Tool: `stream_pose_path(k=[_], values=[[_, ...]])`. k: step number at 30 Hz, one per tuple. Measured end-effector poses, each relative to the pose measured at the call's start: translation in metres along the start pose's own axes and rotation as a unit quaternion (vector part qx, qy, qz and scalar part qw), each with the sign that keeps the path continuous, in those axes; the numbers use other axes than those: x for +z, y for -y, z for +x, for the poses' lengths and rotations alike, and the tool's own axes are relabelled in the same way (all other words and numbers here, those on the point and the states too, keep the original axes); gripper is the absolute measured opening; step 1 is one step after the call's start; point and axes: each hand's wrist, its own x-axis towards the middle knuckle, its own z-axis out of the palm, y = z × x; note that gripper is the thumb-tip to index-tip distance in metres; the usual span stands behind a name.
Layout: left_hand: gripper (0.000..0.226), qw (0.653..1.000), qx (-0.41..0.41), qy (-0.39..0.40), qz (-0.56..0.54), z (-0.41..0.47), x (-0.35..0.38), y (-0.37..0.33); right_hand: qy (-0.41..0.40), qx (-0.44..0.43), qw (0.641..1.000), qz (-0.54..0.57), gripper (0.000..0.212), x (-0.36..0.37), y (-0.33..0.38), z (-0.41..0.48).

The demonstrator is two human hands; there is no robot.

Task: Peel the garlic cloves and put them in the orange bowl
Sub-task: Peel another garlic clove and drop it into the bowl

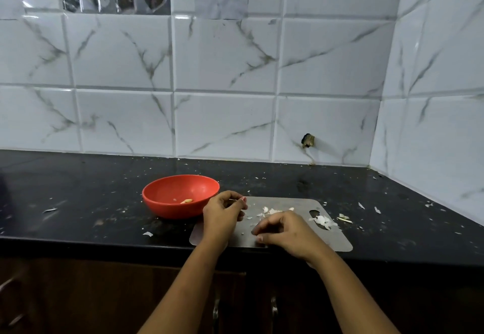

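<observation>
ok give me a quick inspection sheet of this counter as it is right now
surface: black counter, speckled with bits; grey cutting board at its front edge.
job's things: orange bowl left of the board, one small pale piece inside.
clutter: garlic peels on the board and on the counter beside it.
hands: left hand and right hand over the board, fingers curled; contents hidden.
cables: nothing seen.
surroundings: tiled wall with a hole; dark cabinets below.
</observation>
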Motion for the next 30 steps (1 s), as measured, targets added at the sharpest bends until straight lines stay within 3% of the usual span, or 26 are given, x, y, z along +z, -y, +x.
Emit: stream_pose_path(k=[7, 12, 15, 18, 21, 24, 30], values=[[0.015, 1.0, 0.007, -0.016, 0.002, 0.003, 0.002, 0.004, -0.03, 0.01, 0.996, -0.083, 0.019, 0.014, 0.0, 0.036], [0.008, 0.996, -0.051, 0.01, -0.069, 0.012, -0.002, 0.002, -0.118, -0.007, 0.993, -0.016, 0.016, 0.017, 0.002, 0.052], [0.004, 0.996, -0.055, 0.039, -0.052, 0.015, -0.013, -0.008, -0.151, -0.024, 0.988, -0.009, 0.021, 0.019, 0.008, 0.061], [0.005, 0.999, -0.026, 0.037, 0.012, 0.023, -0.03, -0.027, -0.166, -0.042, 0.985, -0.019, 0.029, 0.025, 0.011, 0.07], [0.012, 0.989, 0.019, -0.021, 0.145, 0.041, -0.054, -0.043, -0.186, -0.05, 0.981, -0.023, 0.031, 0.036, 0.002, 0.074], [0.012, 0.943, 0.057, -0.052, 0.323, 0.064, -0.081, -0.049, -0.191, -0.056, 0.979, -0.036, 0.026, 0.043, -0.006, 0.074], [0.009, 0.858, -0.029, 0.059, 0.509, 0.091, -0.104, -0.038, -0.208, -0.058, 0.975, -0.047, 0.025, 0.042, -0.009, 0.074]])
